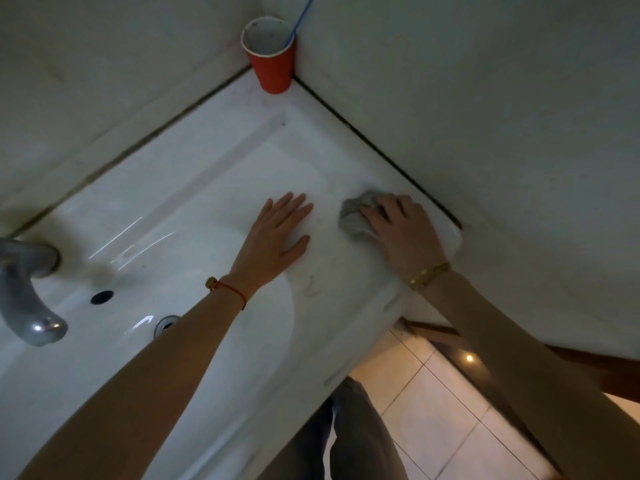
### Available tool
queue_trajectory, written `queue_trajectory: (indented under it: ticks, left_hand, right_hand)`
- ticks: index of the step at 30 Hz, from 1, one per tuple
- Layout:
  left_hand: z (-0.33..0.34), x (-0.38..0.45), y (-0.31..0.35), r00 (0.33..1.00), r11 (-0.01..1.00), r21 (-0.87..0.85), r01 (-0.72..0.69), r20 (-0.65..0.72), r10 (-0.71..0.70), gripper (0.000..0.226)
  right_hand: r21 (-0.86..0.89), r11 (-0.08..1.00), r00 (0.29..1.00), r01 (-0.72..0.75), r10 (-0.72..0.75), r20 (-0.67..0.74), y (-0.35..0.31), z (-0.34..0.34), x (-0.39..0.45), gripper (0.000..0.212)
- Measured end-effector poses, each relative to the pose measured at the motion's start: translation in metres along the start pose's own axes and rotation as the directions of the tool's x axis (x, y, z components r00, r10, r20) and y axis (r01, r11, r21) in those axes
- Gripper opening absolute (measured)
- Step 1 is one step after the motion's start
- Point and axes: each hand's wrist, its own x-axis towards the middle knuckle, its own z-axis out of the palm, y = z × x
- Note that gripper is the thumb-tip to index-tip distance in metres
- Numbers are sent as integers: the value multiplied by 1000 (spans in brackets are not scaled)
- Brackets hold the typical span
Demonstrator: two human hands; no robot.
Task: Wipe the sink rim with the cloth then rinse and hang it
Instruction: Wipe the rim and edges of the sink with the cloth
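A white ceramic sink (194, 188) fills the left and middle of the view, its flat rim running back to the wall corner. My right hand (401, 230) presses a crumpled grey cloth (356, 213) onto the rim near the right wall. The cloth bulges out from under my fingers on the left side. My left hand (277, 233) lies flat on the rim beside it, fingers spread, holding nothing. A small gap of bare rim separates the two hands.
A red cup (272, 60) with a blue toothbrush (299, 20) stands in the back corner of the rim. A grey metal tap (24, 292) arches over the basin at the left. Drain (166, 322) and overflow hole (102, 296) show in the basin. Tiled floor (433, 393) lies below right.
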Motion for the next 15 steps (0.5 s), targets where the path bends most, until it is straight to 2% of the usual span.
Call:
queue_trajectory:
  ticks: [2, 4, 6, 9, 15]
  left_hand:
    - [-1, -2, 0, 1000, 1000, 2, -2, -7, 2, 53]
    - [-4, -3, -2, 999, 999, 42, 26, -47, -24, 53]
    - [-11, -6, -10, 996, 992, 102, 69, -70, -62, 55]
    - [-18, -12, -22, 993, 984, 140, 113, -50, -107, 57]
    - [-17, -11, -23, 987, 985, 89, 149, -75, -143, 58]
  right_hand:
    - [96, 994, 992, -46, 34, 121, -13, 8, 8, 43]
    - [149, 986, 990, -73, 53, 130, -23, 14, 5, 51]
    - [214, 976, 994, 34, -54, 91, -37, 16, -10, 53]
    - [280, 943, 977, 179, -205, 66, -45, 24, -22, 42]
    - [353, 936, 992, -14, -32, 125, -52, 29, 29, 36]
